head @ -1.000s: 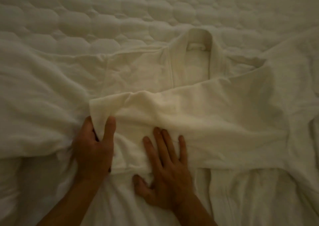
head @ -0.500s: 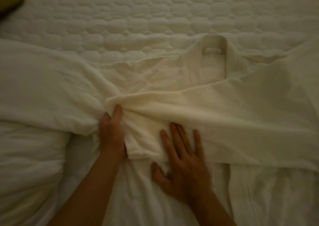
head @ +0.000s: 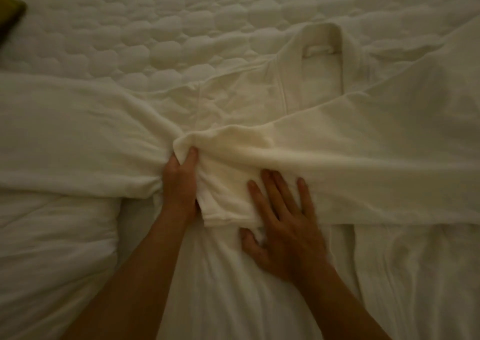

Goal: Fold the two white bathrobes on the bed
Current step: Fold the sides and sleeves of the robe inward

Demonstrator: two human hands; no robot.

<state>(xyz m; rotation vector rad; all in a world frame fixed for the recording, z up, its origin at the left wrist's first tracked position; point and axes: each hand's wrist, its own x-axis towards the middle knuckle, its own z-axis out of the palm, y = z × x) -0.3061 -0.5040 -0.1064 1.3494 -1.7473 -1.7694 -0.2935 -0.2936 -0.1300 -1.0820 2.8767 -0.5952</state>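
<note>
A white bathrobe [head: 298, 90] lies flat on the bed, collar at the far side. One sleeve [head: 363, 158] is folded across its chest from the right, its cuff end reaching the middle of the view. My left hand [head: 180, 181] grips the bunched cuff end, thumb on top. My right hand [head: 283, 225] presses flat on the sleeve beside it, fingers spread. The robe's other sleeve [head: 72, 137] stretches out to the left. A second robe is not clearly distinguishable.
The quilted mattress [head: 168, 28] fills the far half. A white duvet or pillow [head: 52, 249] bulges at the near left. A dark olive object [head: 10, 15] sits at the far left edge. The robe's skirt [head: 389, 274] runs toward me.
The camera view has shifted left, so the robe sits further right. My left hand has slid up along the cuff and bunched it tighter. My right hand stays pressed flat.
</note>
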